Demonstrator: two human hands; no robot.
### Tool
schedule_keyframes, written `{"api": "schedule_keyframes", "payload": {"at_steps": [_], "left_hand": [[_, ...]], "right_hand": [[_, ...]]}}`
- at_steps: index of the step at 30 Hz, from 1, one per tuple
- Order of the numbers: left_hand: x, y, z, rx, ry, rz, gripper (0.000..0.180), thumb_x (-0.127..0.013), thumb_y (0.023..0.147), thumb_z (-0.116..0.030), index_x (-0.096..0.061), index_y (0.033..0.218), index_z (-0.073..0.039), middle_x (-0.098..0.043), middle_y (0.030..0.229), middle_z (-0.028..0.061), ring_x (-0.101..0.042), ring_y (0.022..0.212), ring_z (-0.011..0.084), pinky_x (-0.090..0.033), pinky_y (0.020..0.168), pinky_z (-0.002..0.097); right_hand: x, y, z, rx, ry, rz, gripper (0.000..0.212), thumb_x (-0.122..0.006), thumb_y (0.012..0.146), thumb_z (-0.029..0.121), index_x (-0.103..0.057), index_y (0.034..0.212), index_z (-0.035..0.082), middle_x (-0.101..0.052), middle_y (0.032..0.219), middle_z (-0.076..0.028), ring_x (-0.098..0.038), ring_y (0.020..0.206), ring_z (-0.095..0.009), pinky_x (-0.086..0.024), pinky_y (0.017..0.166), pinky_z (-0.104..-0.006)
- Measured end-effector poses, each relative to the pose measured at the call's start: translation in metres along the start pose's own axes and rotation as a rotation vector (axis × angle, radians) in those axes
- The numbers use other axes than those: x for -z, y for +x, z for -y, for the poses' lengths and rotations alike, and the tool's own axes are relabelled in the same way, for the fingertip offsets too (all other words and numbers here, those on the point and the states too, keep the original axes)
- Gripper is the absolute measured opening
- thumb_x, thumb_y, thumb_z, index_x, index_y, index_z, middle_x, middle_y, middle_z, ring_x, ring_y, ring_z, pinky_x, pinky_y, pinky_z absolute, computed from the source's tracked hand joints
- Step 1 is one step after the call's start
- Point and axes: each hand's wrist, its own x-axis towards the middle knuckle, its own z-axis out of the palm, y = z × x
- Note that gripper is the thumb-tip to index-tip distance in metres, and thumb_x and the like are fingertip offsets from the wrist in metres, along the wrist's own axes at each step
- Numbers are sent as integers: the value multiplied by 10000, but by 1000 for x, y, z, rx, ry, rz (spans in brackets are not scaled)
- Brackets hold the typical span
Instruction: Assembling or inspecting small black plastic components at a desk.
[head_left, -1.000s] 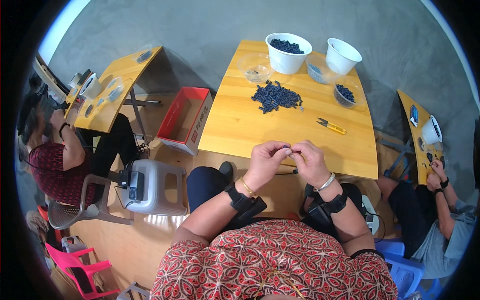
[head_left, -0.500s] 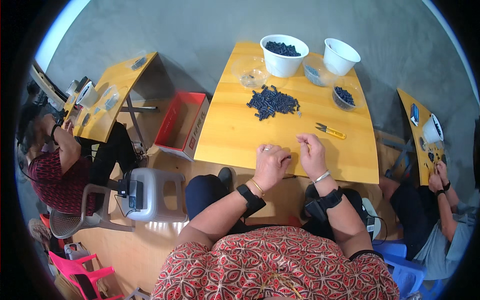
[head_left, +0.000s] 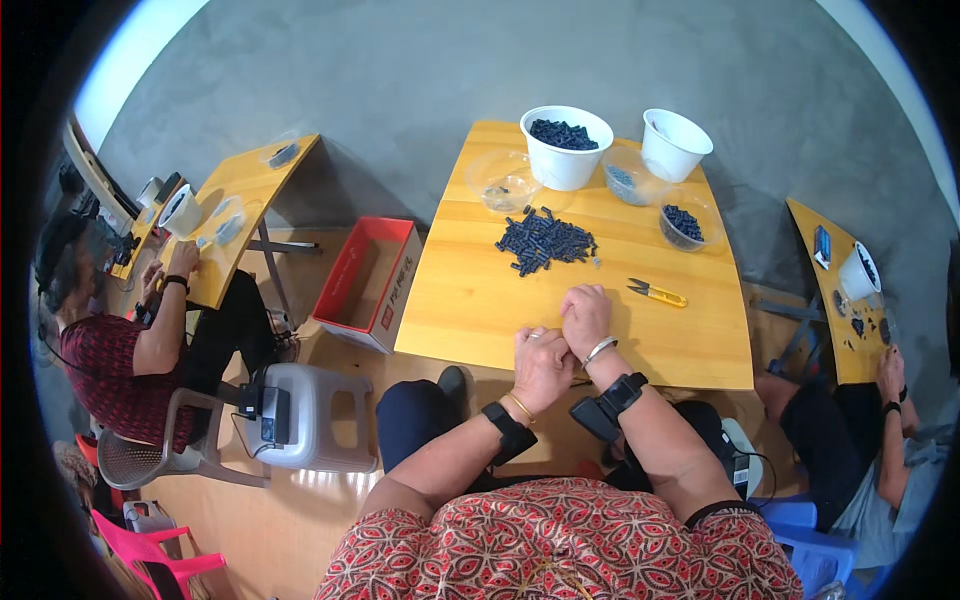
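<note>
The left hand [head_left: 542, 364] is at the near edge of the tabletop [head_left: 450, 310], knuckles up, fingers curled; the right hand [head_left: 587, 316], apart from it half a second ago, now touches it, fingers bent downward. I take this as the handling being gathered at one spot, but the backs of both hands block the view of the fingertips, so I cannot tell what they pinch. Around them, from the left: a red box [head_left: 341, 268] beside the tabletop; a clear bowl [head_left: 490, 168]; the pile of dark pieces [head_left: 545, 243] beyond the hands; a full white tub [head_left: 566, 174] behind it; yellow snips [head_left: 664, 295]; and a second clear bowl [head_left: 670, 239], holding dark pieces, behind the snips.
</note>
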Motion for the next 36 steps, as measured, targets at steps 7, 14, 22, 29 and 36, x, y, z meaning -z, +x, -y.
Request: {"api": "schedule_keyframes", "payload": {"at_steps": [7,14,22,29,36], "left_hand": [[-5,1,2,32,19,11,70,-592,613,-42,-548,568,-74,-535,601,61,-507,638,244,-330,678,353],[-3,1,0,62,57,6,77,-592,606,-55,-548,549,-82,-537,589,57,-508,619,251,-330,663,353],[23,15,-6,570,-667,-37,108,-655,743,-129,-616,670,-60,-564,618,24,-483,592,97,-368,591,221],[45,27,-36,790,-1395,-58,120,-614,819,-159,-614,753,-59,-539,653,-22,-452,609,61,-380,606,206],[57,25,-44,722,-1211,39,100,-594,828,-117,-631,833,-24,-579,700,2,-510,643,74,-428,619,205]], "right_hand": [[-4,0,-4,21,-88,2,107,-504,646,66,-499,542,89,-530,628,-66,-484,691,-290,-359,599,-415],[-5,0,-1,26,-210,58,108,-500,676,88,-521,571,97,-544,654,-62,-481,720,-282,-347,637,-418],[45,-6,22,-160,482,18,89,-489,771,-32,-526,844,3,-581,794,-123,-582,739,-246,-473,666,-311],[89,-14,66,111,371,90,134,-543,774,1,-500,901,1,-544,809,-134,-575,741,-259,-463,647,-322],[109,-9,61,86,493,138,103,-534,796,-4,-506,895,7,-563,743,-106,-585,673,-199,-472,599,-286]]}}
